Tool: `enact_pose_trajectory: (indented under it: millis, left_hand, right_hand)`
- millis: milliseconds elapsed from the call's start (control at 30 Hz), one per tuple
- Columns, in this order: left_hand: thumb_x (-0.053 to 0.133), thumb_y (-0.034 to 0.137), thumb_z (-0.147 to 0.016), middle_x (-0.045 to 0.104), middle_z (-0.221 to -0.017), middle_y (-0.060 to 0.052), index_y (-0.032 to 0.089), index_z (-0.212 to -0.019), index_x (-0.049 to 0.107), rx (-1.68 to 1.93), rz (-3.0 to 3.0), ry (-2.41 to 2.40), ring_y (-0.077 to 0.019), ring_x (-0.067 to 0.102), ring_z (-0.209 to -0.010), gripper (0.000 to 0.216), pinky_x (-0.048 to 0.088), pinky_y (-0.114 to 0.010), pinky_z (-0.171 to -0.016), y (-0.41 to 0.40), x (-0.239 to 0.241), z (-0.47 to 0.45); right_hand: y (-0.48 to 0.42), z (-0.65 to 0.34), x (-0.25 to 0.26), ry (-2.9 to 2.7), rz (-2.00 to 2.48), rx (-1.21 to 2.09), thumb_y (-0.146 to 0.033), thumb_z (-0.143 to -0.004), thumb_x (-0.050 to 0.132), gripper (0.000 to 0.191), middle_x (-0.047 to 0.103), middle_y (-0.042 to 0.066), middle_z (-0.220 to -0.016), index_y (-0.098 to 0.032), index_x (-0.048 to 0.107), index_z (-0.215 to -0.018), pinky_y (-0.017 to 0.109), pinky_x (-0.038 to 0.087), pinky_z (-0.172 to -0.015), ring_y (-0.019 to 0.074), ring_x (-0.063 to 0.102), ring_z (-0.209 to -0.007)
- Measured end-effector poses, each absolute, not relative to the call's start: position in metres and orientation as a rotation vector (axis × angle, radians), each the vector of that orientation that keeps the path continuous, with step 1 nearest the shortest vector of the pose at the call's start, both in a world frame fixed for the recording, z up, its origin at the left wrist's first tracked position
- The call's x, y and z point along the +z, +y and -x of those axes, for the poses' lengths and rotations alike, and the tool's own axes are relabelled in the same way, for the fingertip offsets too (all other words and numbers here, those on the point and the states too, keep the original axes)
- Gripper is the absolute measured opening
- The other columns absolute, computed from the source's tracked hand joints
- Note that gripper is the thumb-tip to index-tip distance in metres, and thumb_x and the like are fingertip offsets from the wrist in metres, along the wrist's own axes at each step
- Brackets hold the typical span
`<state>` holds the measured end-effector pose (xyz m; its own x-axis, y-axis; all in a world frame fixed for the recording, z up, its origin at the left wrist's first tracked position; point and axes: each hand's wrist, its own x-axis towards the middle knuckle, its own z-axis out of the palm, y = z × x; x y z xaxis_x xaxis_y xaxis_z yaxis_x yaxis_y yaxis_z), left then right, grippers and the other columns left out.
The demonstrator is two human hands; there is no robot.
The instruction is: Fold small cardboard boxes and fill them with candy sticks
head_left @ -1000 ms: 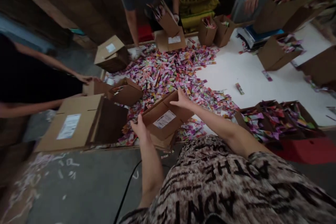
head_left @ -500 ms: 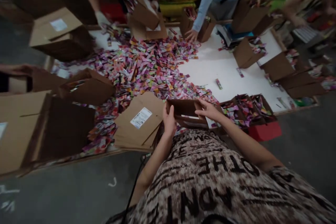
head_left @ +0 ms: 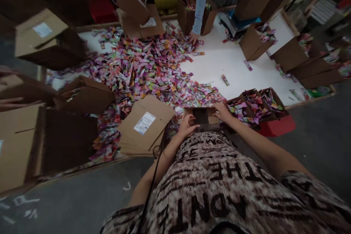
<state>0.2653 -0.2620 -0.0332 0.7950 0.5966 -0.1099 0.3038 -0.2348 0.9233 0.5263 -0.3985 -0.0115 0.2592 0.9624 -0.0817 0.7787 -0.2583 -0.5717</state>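
My left hand [head_left: 187,124] and my right hand [head_left: 222,111] both grip a small brown cardboard box [head_left: 201,116] at the near edge of the white table [head_left: 246,69]. The box stands open toward me, its dark inside showing between my hands. A stack of flattened cartons with a white label [head_left: 145,122] lies just left of my left hand. A wide heap of colourful candy sachets [head_left: 148,69] spreads beyond the box. Boxes filled with sachets [head_left: 255,104] sit right of my right hand.
Large cardboard cartons [head_left: 41,142] stand at the left edge. More open boxes [head_left: 290,56] line the right side and the far edge. A person's blue-sleeved hand [head_left: 193,37] rests on the sachets opposite me. A red stool [head_left: 276,126] is under the filled boxes.
I lifted one flat carton off the stack, brought it in front of me and opened it into a box. My view swung to the right.
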Motion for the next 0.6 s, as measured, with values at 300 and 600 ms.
enact_pose_trajectory:
  millis: [300, 600]
  left_hand:
    - [0.097, 0.033, -0.054, 0.065, -0.109, -0.009, 0.017, -0.123, 0.054, 0.606, -1.731, 0.824, -0.0274, 0.065, -0.104, 0.084, 0.049, -0.045, -0.099, -0.277, -0.049, -0.271]
    - [0.079, 0.051, -0.082, 0.056, -0.127, -0.017, 0.02, -0.127, 0.066, 0.469, -2.185, 1.074, -0.0339, 0.05, -0.124, 0.056, 0.037, -0.05, -0.107, -0.281, -0.017, -0.261]
  right_hand:
    - [-0.402, -0.517, -0.009, -1.995, 1.937, 0.47, -0.026, -0.09, 0.068, 0.055, 0.065, 0.013, -0.136, -0.025, 0.061, -0.144, 0.054, 0.048, -0.107, 0.033, 0.057, -0.125]
    - [-0.391, -0.487, -0.015, -1.87, 2.031, 0.462, -0.031, -0.105, 0.048, 0.033, 0.072, 0.013, -0.111, -0.019, 0.078, -0.105, 0.048, 0.049, -0.1, 0.0268, 0.061, -0.108]
